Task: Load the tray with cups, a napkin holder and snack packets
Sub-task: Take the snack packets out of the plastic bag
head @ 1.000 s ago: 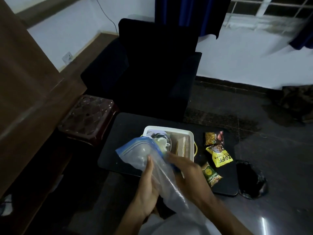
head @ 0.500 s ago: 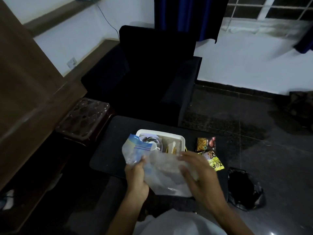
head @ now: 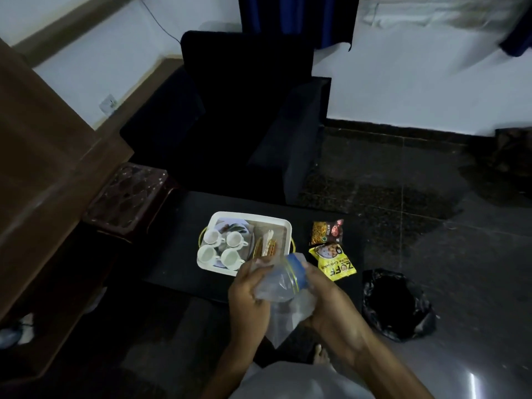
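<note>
While four white cups [head: 221,249] and a napkin holder [head: 266,246] already sit in the white tray [head: 250,216] on the dark low table [head: 184,226], a person's left hand [head: 250,292] and right hand [head: 325,300] close their fingers around a clear zip bag [head: 283,286] just in front of it. Two snack packets [head: 331,249] lie flat just right of the tray — long axes running roughly away from the person, the yellow one's lettering upside down to the camera. Light, crinkly and probably slippery, they look best pinched by a sealed edge — not squeezed across the middle.
</note>
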A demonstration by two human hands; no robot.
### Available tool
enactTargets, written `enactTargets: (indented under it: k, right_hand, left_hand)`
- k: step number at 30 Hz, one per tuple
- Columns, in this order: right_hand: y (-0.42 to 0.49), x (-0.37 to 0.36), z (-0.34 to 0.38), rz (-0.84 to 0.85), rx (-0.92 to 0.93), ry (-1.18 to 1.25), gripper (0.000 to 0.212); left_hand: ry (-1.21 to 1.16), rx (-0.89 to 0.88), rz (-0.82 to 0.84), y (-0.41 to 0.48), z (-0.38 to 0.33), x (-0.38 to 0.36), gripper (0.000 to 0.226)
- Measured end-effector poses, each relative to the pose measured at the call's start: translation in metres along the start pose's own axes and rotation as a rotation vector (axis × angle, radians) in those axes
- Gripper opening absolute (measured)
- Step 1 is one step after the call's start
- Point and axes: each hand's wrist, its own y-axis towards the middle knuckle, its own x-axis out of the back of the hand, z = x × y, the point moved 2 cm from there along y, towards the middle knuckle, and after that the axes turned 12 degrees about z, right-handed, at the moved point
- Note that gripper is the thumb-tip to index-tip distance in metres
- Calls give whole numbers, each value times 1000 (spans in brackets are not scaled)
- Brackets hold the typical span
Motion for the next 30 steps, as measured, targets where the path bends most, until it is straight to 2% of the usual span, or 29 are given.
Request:
enactTargets:
  k: [2,5,8,9,11,13,15,17,19,21,23,26,28,30]
  right_hand:
    - [-2,3,6,26,16,-20,49]
    - [-5,12,8,-41,21,-145,43]
    - [-6,27,6,-66,56,-219,50]
    - [-5,33,7,-62,73,-240,51]
    - [-3,45,10,-56,106,-255,50]
    - [0,54,9,-77,129,-307,46]
    - [7,58,8,-160,164,-461,41]
    - [16,57,11,-301,246,-689,42]
    - [23,52,18,-416,412,-979,52]
    - [28,44,21,-429,512,-1166,56]
    - [33,34,19,-403,520,-1331,44]
    - [41,26,9,-340,534,-1588,32]
    - [46,25,4,-305,487,-1675,32]
    - [49,29,2,-286,402,-1706,39]
  left_hand:
    - [189,-175,81,1,-6,-9,23]
    - [318,-327,162,2,-16,-22,26]
    - [479,-331,401,3,-17,-33,51]
    - [462,-286,519,3,-15,-33,62]
    - [160,-109,734,6,-15,-25,80]
    - [-249,39,791,11,-19,-15,90]
    - [-444,103,632,19,-23,-6,80]
    - [-372,133,354,28,-23,3,60]
    - [-342,276,205,35,-16,10,47]
    - [-508,511,289,41,-10,11,41]
    - [-772,690,437,48,-7,4,53]
    - [-1010,760,557,67,-4,-7,62]
    - [-1060,804,595,82,1,-11,68]
    - [-1019,804,641,95,8,-16,63]
